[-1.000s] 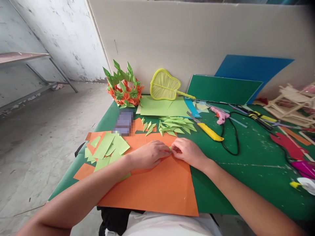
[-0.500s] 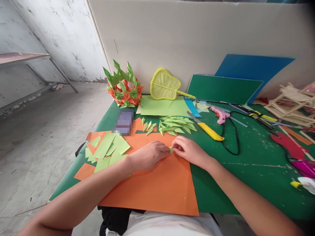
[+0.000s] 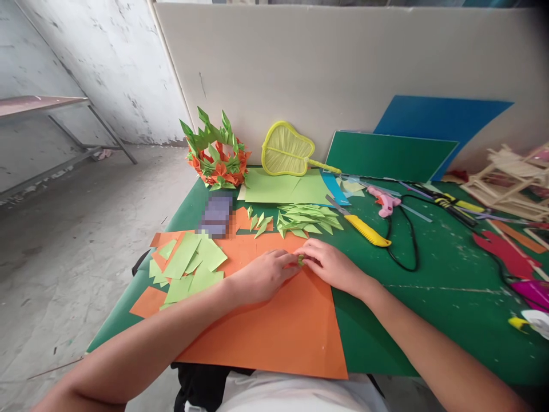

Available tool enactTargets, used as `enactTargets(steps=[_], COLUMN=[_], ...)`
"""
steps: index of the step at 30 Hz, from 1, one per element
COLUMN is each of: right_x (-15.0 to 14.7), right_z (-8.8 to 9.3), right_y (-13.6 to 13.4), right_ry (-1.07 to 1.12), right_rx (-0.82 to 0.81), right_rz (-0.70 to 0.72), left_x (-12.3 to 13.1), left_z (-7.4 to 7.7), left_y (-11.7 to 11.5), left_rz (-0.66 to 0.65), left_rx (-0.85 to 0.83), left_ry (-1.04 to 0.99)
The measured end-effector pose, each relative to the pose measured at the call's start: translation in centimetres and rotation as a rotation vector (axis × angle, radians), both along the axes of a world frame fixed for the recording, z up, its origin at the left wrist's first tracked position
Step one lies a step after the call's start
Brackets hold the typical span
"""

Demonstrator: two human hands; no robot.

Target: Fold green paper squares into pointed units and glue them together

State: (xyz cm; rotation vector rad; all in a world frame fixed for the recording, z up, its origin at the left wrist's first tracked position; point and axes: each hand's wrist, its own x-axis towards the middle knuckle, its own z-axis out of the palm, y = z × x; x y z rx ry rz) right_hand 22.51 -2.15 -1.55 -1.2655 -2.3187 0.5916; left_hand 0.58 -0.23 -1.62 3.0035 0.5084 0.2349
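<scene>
Over a large orange paper sheet (image 3: pixel 274 337), my left hand (image 3: pixel 266 276) and my right hand (image 3: pixel 328 263) meet fingertip to fingertip. Both are closed in a pinch on a small piece of green paper (image 3: pixel 301 260), mostly hidden by the fingers. Just beyond them lies a pile of folded green paper leaves (image 3: pixel 306 218), with several smaller folded pieces (image 3: pixel 260 222) to its left. Loose green paper squares (image 3: pixel 184 257) are scattered on the orange paper left of my left hand.
A green and orange paper crown (image 3: pixel 217 151) stands at the back left near a blurred dark object (image 3: pixel 215 214). A yellow utility knife (image 3: pixel 366 230), a pink glue gun (image 3: pixel 384 201) with a black cord and a yellow fan-shaped frame (image 3: pixel 287 150) are behind. A wooden stick model (image 3: pixel 506 177) stands far right.
The fingers have shifted slightly around the small green paper, and less of it shows now. My left hand has tilted a little; the objects on the table stay put.
</scene>
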Motion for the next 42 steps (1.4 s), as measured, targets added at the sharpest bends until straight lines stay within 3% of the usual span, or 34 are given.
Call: enactTargets(steps=[7, 14, 18, 28, 36, 42], right_x=[0.2, 0.4, 0.3, 0.3, 0.8, 1.3], right_z=[0.3, 0.4, 0.2, -0.6, -0.2, 0.0], right_y=[-0.2, -0.3, -0.4, -0.3, -0.2, -0.1], right_ry=[-0.025, 0.028, 0.055, 0.035, -0.003, -0.052], right_rx=[0.041, -0.189, -0.231, -0.073, 0.1, 0.11], right_rz=[-0.021, -0.174, -0.194, -0.132, 0.067, 0.149], left_x=[0.3, 0.3, 0.4, 0.6, 0.5, 0.2], left_z=[0.6, 1.0, 0.8, 0.8, 0.7, 0.4], left_y=[-0.7, -1.0, -1.2, -1.5, -1.6, -1.3], left_rz=[0.044, 0.073, 0.101, 0.087, 0.126, 0.117], left_rx=[0.07, 0.095, 0.112, 0.06, -0.007, -0.019], left_ry=[0.06, 0.078, 0.087, 0.138, 0.095, 0.046])
